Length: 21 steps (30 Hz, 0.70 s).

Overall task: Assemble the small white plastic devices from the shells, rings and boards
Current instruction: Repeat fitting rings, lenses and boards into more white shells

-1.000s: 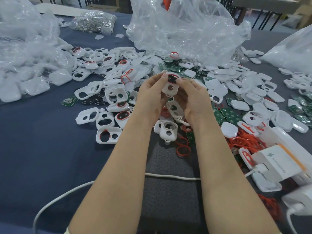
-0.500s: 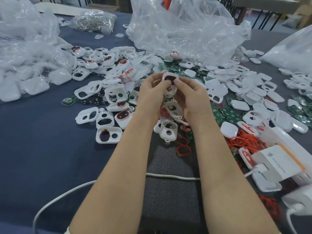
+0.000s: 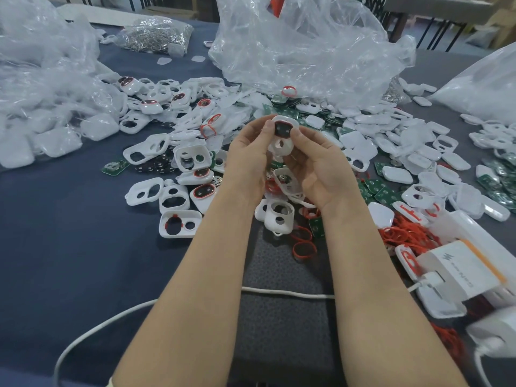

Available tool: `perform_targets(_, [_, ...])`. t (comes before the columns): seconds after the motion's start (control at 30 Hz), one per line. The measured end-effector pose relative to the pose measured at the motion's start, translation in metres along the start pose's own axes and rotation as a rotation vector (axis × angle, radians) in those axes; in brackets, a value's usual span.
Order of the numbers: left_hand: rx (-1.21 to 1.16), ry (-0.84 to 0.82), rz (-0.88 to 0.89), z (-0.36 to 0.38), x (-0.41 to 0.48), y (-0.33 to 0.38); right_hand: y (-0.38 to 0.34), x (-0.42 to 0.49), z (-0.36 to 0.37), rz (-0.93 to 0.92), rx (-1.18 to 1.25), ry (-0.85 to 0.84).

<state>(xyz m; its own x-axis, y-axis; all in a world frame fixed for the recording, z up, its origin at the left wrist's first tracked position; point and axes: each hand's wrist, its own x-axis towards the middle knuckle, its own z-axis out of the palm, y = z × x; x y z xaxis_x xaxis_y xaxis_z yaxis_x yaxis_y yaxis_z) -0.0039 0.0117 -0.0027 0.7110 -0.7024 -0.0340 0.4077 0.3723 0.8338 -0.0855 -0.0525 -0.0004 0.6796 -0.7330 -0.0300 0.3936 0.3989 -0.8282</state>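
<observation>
Shell (image 3: 287,147) gripped by fingers (image 3: 295,134) of left hand (image 3: 248,157) and right hand (image 3: 321,163), its edges partly hidden

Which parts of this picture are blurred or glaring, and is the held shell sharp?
Head view: the shell is fairly sharp; the white box at the lower right corner is smeared; the clear bag carries bright glare; light is soft, shadows faint.

White cable (image 3: 279,292) crosses grey mat (image 3: 279,331); charger (image 3: 458,275) right.
</observation>
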Motion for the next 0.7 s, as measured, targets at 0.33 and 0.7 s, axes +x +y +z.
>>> perform_targets(0.33, [0.565,-0.011,0.306,0.009,-0.007,-0.009,0.005,-0.005,0.013,-0.484,-0.876,0.301])
perform_targets(0.7, [0.215,0.05,0.079,0.0,-0.001,0.001,0.003,-0.007,0.02,-0.434,-1.104,0.079])
